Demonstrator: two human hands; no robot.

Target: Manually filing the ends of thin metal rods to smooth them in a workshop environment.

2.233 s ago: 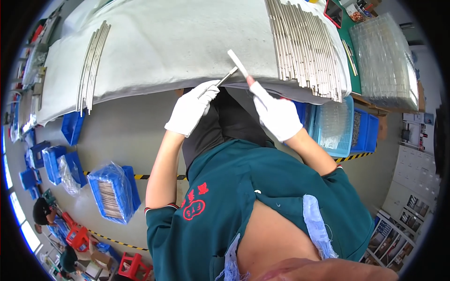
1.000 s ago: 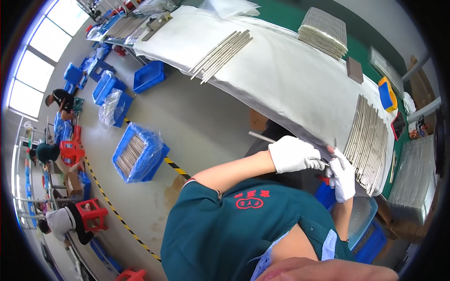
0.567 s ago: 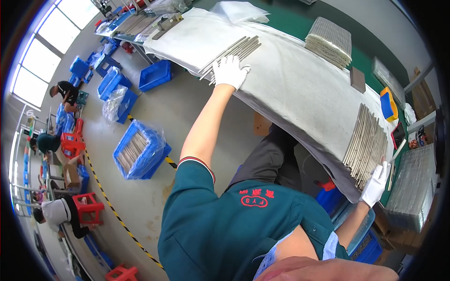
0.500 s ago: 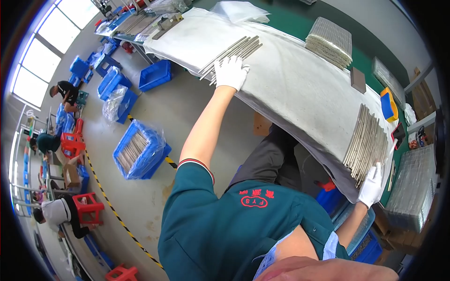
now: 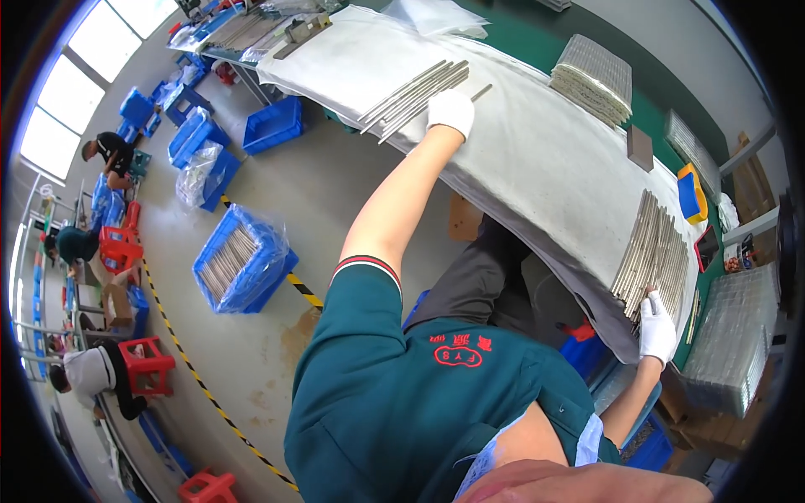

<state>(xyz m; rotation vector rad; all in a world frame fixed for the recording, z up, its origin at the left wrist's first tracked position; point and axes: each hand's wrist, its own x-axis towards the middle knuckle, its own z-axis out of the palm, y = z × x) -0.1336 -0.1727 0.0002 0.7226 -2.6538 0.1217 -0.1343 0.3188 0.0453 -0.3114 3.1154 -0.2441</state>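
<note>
Slim silvery metal rods (image 5: 411,92) lie in a loose row toward the far left of the cloth-covered table (image 5: 528,159). My left hand (image 5: 451,114), in a white glove, is at the right side of this row. It is closed on a metal rod (image 5: 481,92), whose end sticks out past the glove; the fingers are mostly hidden. A larger, tight row of similar rods (image 5: 652,251) lies at the right. My gloved right hand (image 5: 657,329) is at its near ends, fingers curled against the rod ends.
Beyond the right row are a yellow-and-blue holder (image 5: 692,194), a dark block (image 5: 640,148) and stacked clear trays (image 5: 591,74). A blue crate (image 5: 239,260) of rods stands on the floor at left. Several people work farther left.
My left hand has moved right, away from the left rods, with one rod under it. My right hand has shifted slightly left and its fingers are more bent.
</note>
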